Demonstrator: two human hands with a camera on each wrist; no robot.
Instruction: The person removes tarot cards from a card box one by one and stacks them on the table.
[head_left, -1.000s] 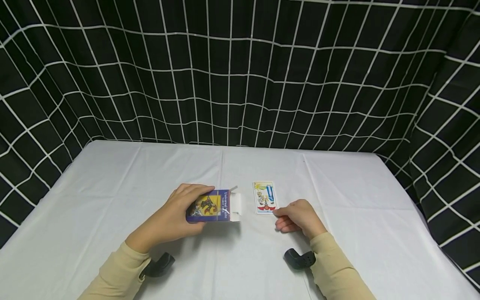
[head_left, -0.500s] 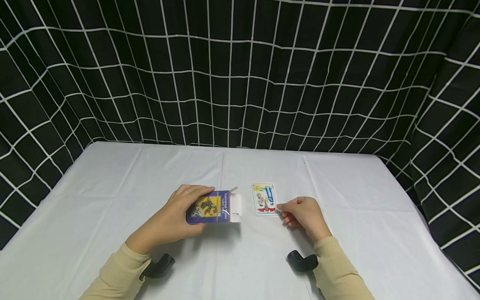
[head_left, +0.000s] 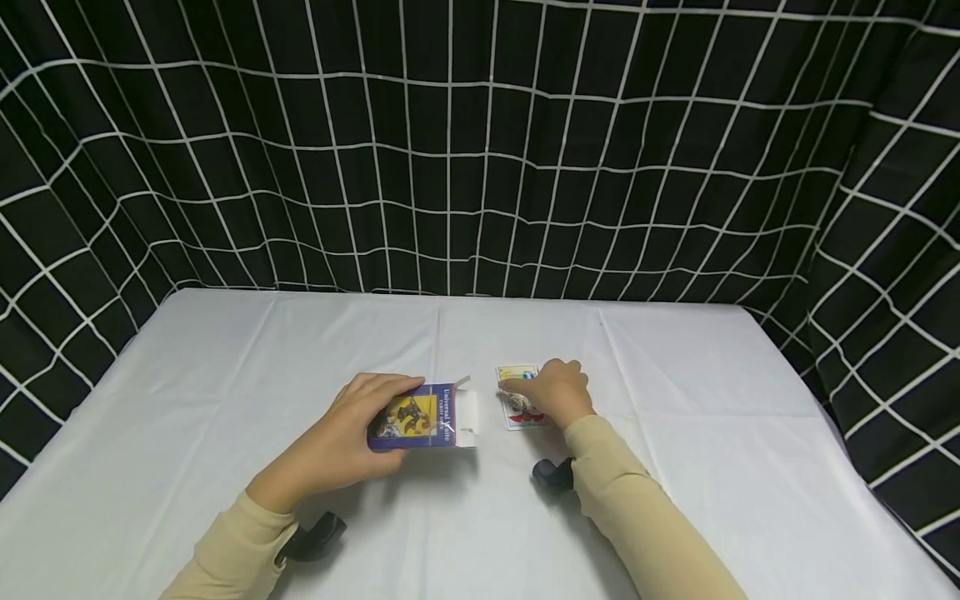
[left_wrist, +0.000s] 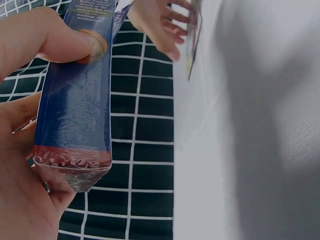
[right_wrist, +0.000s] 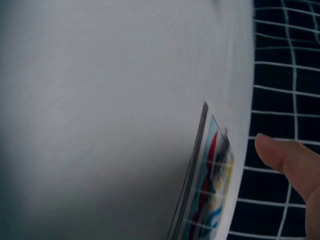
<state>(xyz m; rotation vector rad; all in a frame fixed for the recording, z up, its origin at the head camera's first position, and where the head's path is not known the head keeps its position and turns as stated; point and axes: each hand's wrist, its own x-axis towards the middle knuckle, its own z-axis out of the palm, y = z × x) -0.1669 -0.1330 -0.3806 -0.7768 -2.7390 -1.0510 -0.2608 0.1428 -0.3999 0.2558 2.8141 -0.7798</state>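
Note:
My left hand (head_left: 352, 427) grips a blue card box (head_left: 417, 417) from its left end and holds it lying flat just above the white table (head_left: 225, 375). The box's white flap (head_left: 468, 412) stands open toward the right. In the left wrist view my thumb (left_wrist: 60, 40) presses the side of the blue box (left_wrist: 75, 105). My right hand (head_left: 551, 390) lies over a colourful picture card (head_left: 516, 405) on the table just right of the box, covering most of it. The right wrist view shows the card (right_wrist: 212, 185) flat on the cloth with one finger (right_wrist: 290, 165) beside it.
A white cloth covers the table, with crease lines running front to back. Black curtains with a white grid (head_left: 480, 167) close in the back and both sides. Black wrist mounts (head_left: 318, 533) (head_left: 553, 475) sit under both beige sleeves.
My right hand has moved forward and left from beside the card's near corner to on top of the card. The left hand and box have stayed in place.

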